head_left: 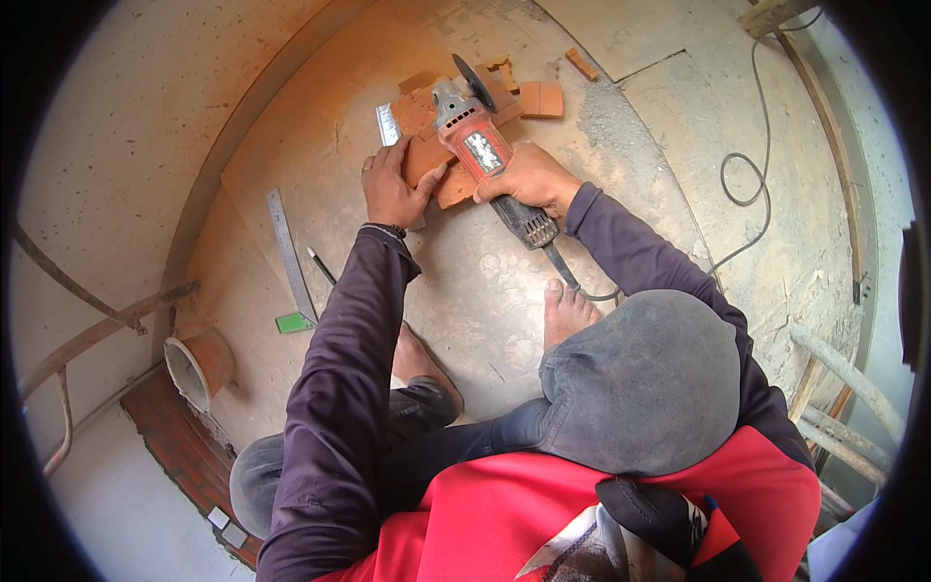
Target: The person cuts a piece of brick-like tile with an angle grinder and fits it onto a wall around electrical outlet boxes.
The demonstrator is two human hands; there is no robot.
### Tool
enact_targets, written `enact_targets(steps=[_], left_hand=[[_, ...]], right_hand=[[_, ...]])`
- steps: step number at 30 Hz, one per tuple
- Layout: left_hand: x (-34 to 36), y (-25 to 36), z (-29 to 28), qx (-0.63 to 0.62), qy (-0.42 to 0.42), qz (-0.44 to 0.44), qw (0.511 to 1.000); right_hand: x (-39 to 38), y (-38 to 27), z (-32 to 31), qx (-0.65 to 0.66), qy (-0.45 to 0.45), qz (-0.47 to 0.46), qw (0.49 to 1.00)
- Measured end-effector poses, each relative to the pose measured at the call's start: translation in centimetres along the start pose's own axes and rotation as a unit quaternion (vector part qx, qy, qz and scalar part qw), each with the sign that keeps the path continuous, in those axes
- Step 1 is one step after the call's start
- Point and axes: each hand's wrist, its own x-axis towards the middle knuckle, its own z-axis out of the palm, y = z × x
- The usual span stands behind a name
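My right hand (536,181) is wrapped round the body of a red and black angle grinder (477,145). Its dark cutting disc (475,81) stands on edge at the far end, over several terracotta pieces; whether it spins or touches them I cannot tell. With thumb and fingers, my left hand (396,184) grips a terracotta tile (424,155) just left of the grinder. Beyond that hand, part of a silver metal strip (388,124) sticks out from beside the tiles. Another terracotta piece (454,186) lies below the grinder's body, partly covered.
Cut tile pieces (541,99) and an offcut (582,65) lie farther right on the dusty floor. Left are a green-handled try square (289,262), a pencil (321,265) and a tipped bucket (202,367). The power cord (745,254) loops right. Metal frames (853,383) stand at both sides.
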Motion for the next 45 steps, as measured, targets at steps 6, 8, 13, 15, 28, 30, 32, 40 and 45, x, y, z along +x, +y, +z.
enact_targets(steps=[6,8,13,15,28,30,32,40,45], left_hand=[[0.0,0.0,-0.2,0.000,-0.006,-0.010,1.000],[0.0,0.1,-0.1,-0.006,-0.006,-0.007,1.000],[0.1,-0.2,0.0,-0.005,0.001,-0.001,1.000],[0.1,-0.3,0.0,-0.007,0.002,0.000,1.000],[0.1,0.0,-0.3,-0.013,-0.004,-0.009,1.000],[0.2,0.0,-0.3,-0.020,-0.012,-0.005,1.000],[0.3,-0.2,-0.3,-0.026,-0.020,0.006,0.999],[-2.4,-2.8,0.2,-0.058,0.018,-0.020,0.998],[-1.9,-0.8,1.0,-0.015,0.063,0.017,0.998]], right_hand=[[-0.1,-0.4,0.0,0.030,-0.011,0.011,0.999],[0.1,0.2,0.1,0.032,-0.011,0.003,0.999],[-0.2,-0.2,0.0,0.027,-0.011,0.007,1.000],[-0.3,-0.3,0.0,0.028,-0.013,0.011,0.999],[-0.1,-0.7,0.0,-0.003,-0.007,0.009,1.000],[0.2,-0.1,0.1,0.022,-0.005,-0.008,1.000],[0.2,-0.2,-0.1,-0.002,0.006,-0.005,1.000],[-0.3,-2.5,0.1,-0.029,0.020,-0.078,0.996],[-0.4,-1.9,-0.6,-0.028,0.025,-0.110,0.993]])
